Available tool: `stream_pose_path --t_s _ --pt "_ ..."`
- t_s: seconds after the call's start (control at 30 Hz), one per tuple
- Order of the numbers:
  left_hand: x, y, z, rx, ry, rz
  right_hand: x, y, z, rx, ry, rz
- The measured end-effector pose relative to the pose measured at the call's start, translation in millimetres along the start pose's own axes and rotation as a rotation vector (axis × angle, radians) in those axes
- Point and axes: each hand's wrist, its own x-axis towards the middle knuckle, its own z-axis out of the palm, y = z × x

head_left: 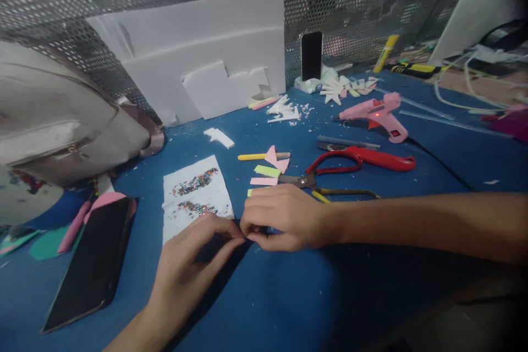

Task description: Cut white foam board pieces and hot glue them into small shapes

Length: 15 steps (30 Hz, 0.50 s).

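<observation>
Both my hands meet at the fingertips over the blue table. My left hand (193, 256) pinches thumb and forefinger together; whatever lies between them is too small to make out. Against those fingertips my right hand (289, 217) is closed, its fingers curled and pinched, with any held thing hidden. Just behind the left hand lies a white paper (169, 206) bearing two heaps of glitter (193, 181). Beyond the right hand are red-handled scissors (315, 176), partly covered by it, and pink and green paper strips (266, 180).
A pink glue gun (383, 115) with a lit red light stands at right, near a red-handled cutter (383, 159). A phone (88, 264) lies at left beside a pale bag (61, 115). Behind are white boards (206, 49), an upright phone (311, 55) and paper scraps (284, 110).
</observation>
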Motion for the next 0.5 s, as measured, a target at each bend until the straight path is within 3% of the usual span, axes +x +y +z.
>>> stream_pose_path --t_s 0.33,0.5 --pt "3.0 6.0 2.5 -0.062 0.008 -0.001 1.0 2.0 1.0 -0.029 0.009 -0.068" --pt "0.3 -0.6 0.3 -0.052 -0.02 0.09 0.9 -0.8 -1.8 -0.022 0.04 0.064"
